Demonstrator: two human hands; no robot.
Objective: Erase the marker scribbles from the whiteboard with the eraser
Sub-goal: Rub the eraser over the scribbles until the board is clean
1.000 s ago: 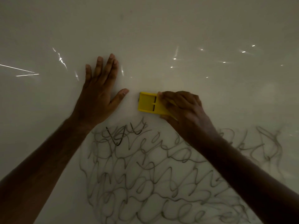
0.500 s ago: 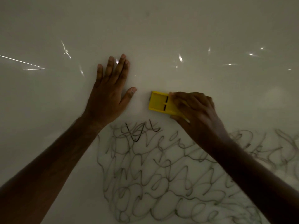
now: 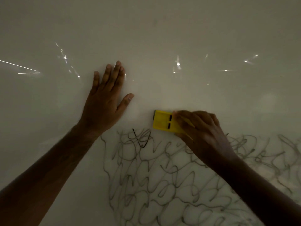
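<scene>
The dim whiteboard (image 3: 162,38) fills the whole view. Looping grey marker scribbles (image 3: 162,180) cover its lower middle and right, with a darker stroke (image 3: 140,141) at their top left. My right hand (image 3: 200,132) grips a yellow eraser (image 3: 162,122) and presses it flat on the board at the upper edge of the scribbles; its right end is hidden under my fingers. My left hand (image 3: 105,101) lies flat on the bare board up and to the left of the eraser, fingers spread, holding nothing.
Small bright light reflections (image 3: 178,63) glint across the upper half of the board. Both forearms reach in from the bottom corners, the right one covering part of the scribbles.
The eraser and my right hand have moved down and slightly right, closer to the scribbles' top edge. The view shifted, so everything sits further right. My left hand stays flat.
</scene>
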